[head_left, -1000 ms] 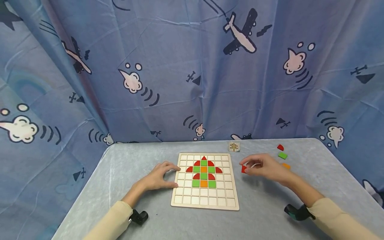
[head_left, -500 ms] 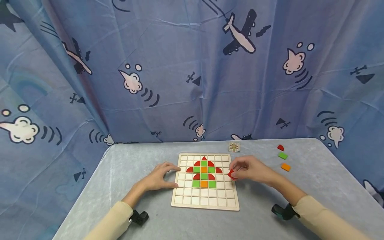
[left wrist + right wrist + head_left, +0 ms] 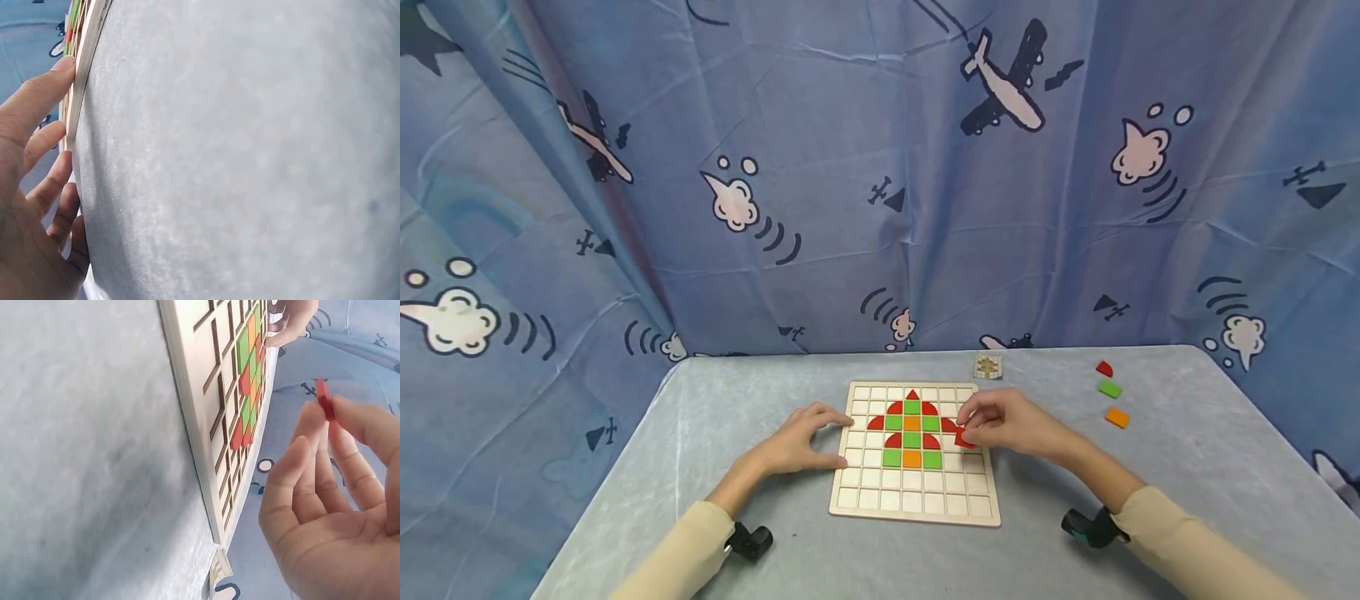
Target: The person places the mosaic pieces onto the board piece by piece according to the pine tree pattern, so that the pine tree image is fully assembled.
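A pale wooden grid board (image 3: 887, 501) lies on the table. In its middle, green, orange and red tiles form a pattern with a red triangle (image 3: 912, 395) at the top. My left hand (image 3: 793, 442) rests against the board's left edge, thumb and fingers spread; in the left wrist view the thumb tip touches the rim. Over the board's right columns, my right hand (image 3: 1011, 423) pinches a small red tile (image 3: 323, 399) between thumb and fingers. The right wrist view shows this tile edge-on, held above the board; its full shape is hard to tell.
Right of the board lie a red quarter-round tile (image 3: 1104, 368), a green tile (image 3: 1109, 388) and an orange tile (image 3: 1117, 417). A small pattern card (image 3: 988, 367) sits behind the board's far right corner. A blue printed curtain (image 3: 820, 208) hangs behind the table.
My right hand has moved left with the red tile, from beside the board to over its right columns, and the tile has turned in the fingers. The left hand has stayed put.
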{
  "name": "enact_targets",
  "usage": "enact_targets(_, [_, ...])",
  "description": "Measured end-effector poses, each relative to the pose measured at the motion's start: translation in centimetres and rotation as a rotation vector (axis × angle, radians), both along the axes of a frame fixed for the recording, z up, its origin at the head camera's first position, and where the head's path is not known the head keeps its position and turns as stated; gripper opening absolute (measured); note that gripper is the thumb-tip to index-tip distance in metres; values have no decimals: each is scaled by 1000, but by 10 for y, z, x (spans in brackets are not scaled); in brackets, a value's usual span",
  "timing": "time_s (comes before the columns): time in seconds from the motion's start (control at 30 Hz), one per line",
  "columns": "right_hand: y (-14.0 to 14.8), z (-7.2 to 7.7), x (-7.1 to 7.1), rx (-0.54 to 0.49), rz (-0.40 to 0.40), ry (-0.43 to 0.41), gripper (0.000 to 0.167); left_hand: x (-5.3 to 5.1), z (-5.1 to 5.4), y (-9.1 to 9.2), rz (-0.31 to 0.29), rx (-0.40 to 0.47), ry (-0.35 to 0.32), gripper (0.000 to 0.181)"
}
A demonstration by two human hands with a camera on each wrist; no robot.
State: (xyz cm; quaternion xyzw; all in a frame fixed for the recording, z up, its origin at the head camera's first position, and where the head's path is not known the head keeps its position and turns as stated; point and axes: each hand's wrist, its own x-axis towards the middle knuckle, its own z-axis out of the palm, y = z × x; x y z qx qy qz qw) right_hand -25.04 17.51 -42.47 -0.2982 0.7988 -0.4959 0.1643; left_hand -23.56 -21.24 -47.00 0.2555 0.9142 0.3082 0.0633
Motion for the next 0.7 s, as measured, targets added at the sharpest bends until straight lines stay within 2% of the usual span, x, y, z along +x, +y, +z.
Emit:
enact_targets(0.43, [-23,-3,-1,-4,39,47,16,0,0,0,-4,4,2,62])
enact_targets(0.57, [-33,-3,-2,-9,71,91,18,0,-1,0,-1,1,5,62])
enact_targets(0.7, [-44,-5,-4,-47,120,80,15,-1,-1,-1,0,-1,7,62])
